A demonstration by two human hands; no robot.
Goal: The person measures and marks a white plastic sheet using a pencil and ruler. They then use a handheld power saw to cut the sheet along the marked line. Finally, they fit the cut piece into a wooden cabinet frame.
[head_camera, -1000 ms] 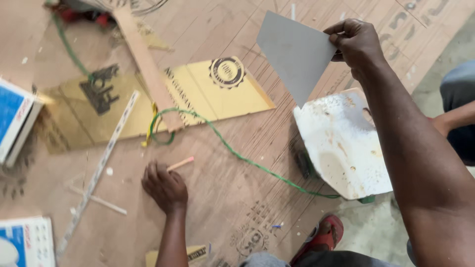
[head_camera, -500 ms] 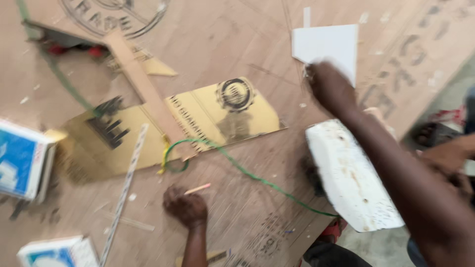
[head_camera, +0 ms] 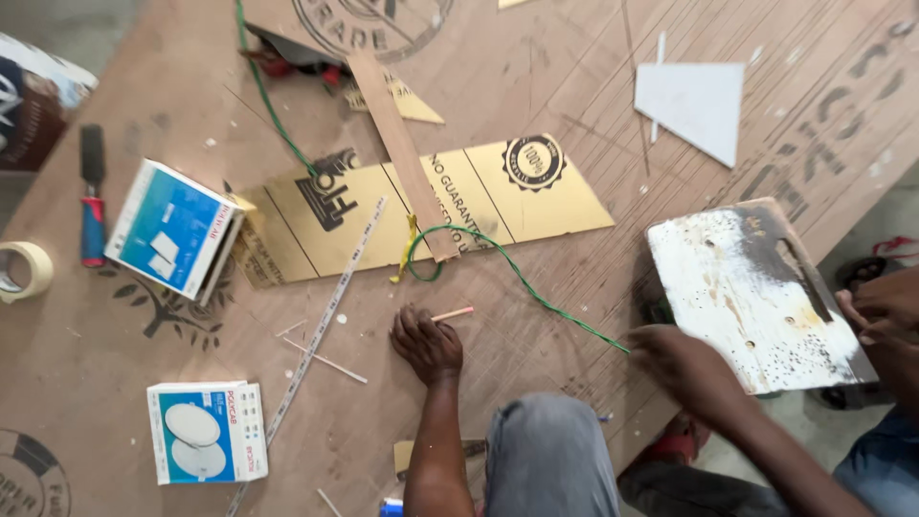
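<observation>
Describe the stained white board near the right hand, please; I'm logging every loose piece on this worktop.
The white board is a flat, roughly rectangular panel that looks like painted or laminated sheet. Its face is smeared with black soot-like marks along the top and right, with yellowish stains and a few small holes. It lies tilted at the plywood table's right edge, partly overhanging it. The right hand reaches to its lower left corner; whether they touch is unclear. Another person's hand is at its right edge.
</observation>
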